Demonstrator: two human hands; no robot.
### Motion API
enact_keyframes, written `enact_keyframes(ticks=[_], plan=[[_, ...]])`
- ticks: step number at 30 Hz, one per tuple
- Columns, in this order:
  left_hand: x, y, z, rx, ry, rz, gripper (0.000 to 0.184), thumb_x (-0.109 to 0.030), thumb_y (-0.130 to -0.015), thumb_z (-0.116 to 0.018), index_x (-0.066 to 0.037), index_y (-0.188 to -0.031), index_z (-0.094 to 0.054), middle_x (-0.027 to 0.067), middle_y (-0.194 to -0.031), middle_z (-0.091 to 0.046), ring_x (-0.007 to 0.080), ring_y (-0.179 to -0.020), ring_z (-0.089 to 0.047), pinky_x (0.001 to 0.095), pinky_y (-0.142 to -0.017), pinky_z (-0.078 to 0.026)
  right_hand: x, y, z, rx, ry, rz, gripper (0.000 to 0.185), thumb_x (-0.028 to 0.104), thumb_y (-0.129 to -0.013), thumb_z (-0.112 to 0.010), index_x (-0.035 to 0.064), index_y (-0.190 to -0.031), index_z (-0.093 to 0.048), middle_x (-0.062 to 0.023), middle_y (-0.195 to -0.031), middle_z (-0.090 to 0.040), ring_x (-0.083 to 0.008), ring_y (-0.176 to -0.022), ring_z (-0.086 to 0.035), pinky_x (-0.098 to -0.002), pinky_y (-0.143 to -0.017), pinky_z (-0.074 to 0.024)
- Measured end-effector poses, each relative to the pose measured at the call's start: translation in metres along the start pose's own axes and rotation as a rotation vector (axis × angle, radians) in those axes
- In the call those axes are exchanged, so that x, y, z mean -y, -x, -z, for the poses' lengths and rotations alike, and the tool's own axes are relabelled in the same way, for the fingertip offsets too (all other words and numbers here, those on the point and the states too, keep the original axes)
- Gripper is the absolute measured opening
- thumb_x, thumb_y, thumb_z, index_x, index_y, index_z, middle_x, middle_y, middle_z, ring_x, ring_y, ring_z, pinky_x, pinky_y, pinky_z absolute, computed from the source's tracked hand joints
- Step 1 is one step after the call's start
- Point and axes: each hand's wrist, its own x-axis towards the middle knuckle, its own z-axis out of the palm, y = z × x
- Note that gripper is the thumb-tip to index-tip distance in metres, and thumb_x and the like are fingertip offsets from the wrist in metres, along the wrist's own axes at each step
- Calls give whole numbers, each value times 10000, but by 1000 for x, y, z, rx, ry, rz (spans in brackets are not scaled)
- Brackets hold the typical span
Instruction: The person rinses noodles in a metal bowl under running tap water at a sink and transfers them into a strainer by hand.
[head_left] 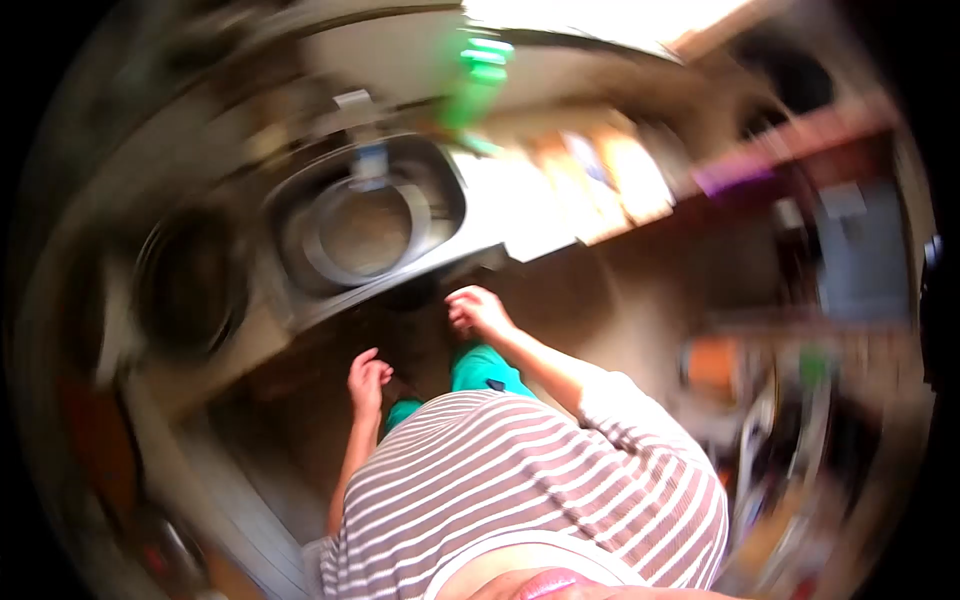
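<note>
My left hand hangs in front of my body at the left, its fingers loosely bent and partly apart, with nothing visible in it. Farther forward, my right hand is near the counter's front edge, fingers half curled and apart, and I see no object in it. Both hands are below and apart from the metal sink. Inside the sink sits a round metal basin, under a tap. The picture is smeared by motion, so small details are lost.
A large dark round vessel stands left of the sink. Behind the counter is a bright green object. Light brown boards or boxes lie to the right. An orange container and blurred clutter are at the far right.
</note>
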Motion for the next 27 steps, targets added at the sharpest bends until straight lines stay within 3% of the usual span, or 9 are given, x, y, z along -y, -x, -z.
enact_keyframes(ticks=[1,6,11,16,18,19,22,24,27], plan=[[0,4,-9,77,-42,51,253,-71,-903,-493,-24,-1150,-512,52,-833,-592,105,-712,-583,213,-620,-490,-4,33,6,-43,119,-41,132,94,-886,-513,37,-971,-597,-55,-741,-602,-112,-624,-575,-234,-557,-495],[16,52,-90,321,-263,104,256,-48,-888,-485,-40,-1141,-522,35,-891,-579,110,-733,-585,208,-625,-489,-99,136,85,-18,23,52,141,135,-913,-503,28,-962,-581,-34,-716,-592,-88,-594,-549,-218,-541,-468],[9,101,-185,550,-410,165,259,-41,-886,-487,-37,-1143,-521,42,-911,-567,119,-772,-582,220,-659,-486,-119,215,141,-152,-185,102,157,154,-923,-502,26,-963,-583,-22,-701,-570,-84,-587,-538,-217,-526,-469],[85,175,-303,757,-531,159,258,-56,-893,-494,-47,-1149,-522,42,-945,-570,121,-808,-576,230,-682,-487,-168,304,245,-222,-262,229,165,169,-913,-521,22,-945,-590,-30,-691,-579,-90,-583,-550,-227,-511,-480],[122,210,-353,777,-651,132,271,-65,-897,-498,-59,-1167,-518,39,-995,-570,124,-856,-570,240,-692,-489,-189,340,290,-301,-314,322,173,181,-892,-541,16,-903,-591,-45,-630,-579,-106,-516,-541,-242,-458,-470],[106,156,-341,845,-644,181,295,-69,-899,-496,-72,-1194,-508,49,-1073,-554,133,-926,-555,265,-728,-490,-165,298,264,-352,-279,314,174,185,-887,-546,18,-892,-594,-45,-617,-577,-110,-506,-537,-250,-453,-468],[143,165,-408,1149,-710,256,397,-90,-902,-498,-84,-1292,-422,87,-1187,-510,177,-1023,-531,312,-795,-481,-169,323,316,-557,-283,356,166,179,-875,-554,23,-850,-604,-42,-590,-574,-115,-491,-530,-263,-450,-456],[155,170,-449,1361,-734,302,463,-127,-910,-520,-97,-1340,-351,110,-1160,-537,193,-987,-561,321,-793,-489,-172,336,338,-744,-345,404,161,165,-871,-551,22,-822,-609,-38,-579,-572,-113,-480,-522,-262,-448,-439],[156,183,-489,1519,-825,376,453,-125,-914,-521,-97,-1334,-355,110,-1083,-585,187,-932,-588,307,-775,-497,-193,346,345,-957,-552,443,182,174,-887,-541,21,-811,-605,-36,-563,-553,-101,-465,-496,-254,-436,-405]])
